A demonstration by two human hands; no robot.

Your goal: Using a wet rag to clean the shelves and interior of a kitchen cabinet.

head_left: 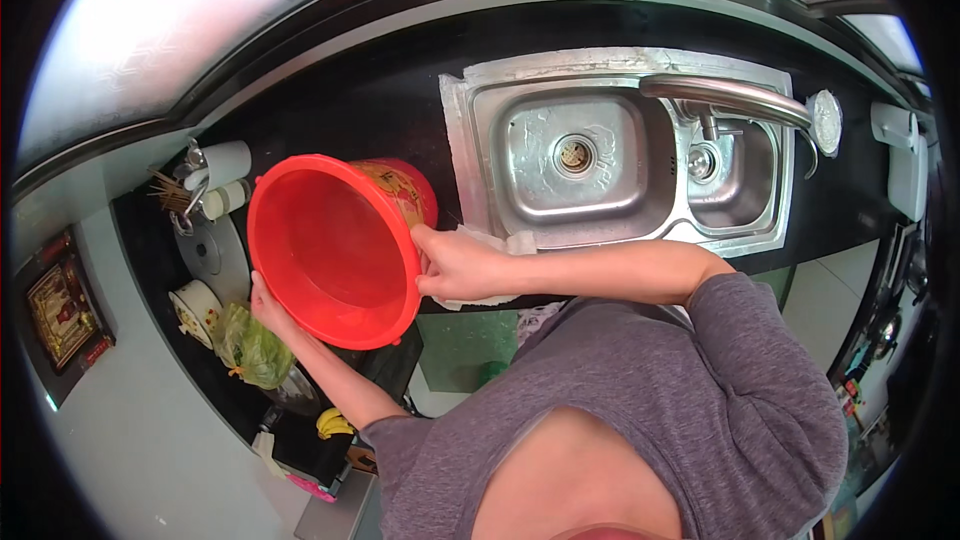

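A red plastic basin is tilted with its open side towards me. My left hand grips its lower left rim, fingers partly hidden behind it. At the right rim, my right hand pinches the edge. Partly behind the basin is a red container with a yellow pattern; whether they touch cannot be told. A crumpled white cloth or paper lies beneath my right wrist, at the counter's front edge. The steel double sink is right of the basin, its larger bowl wet inside.
A curved steel faucet reaches over the sink. Left of the basin stand a white utensil holder, a grey round lid, a white patterned pot and a plastic bag of green leaves. Bananas lie near my left forearm.
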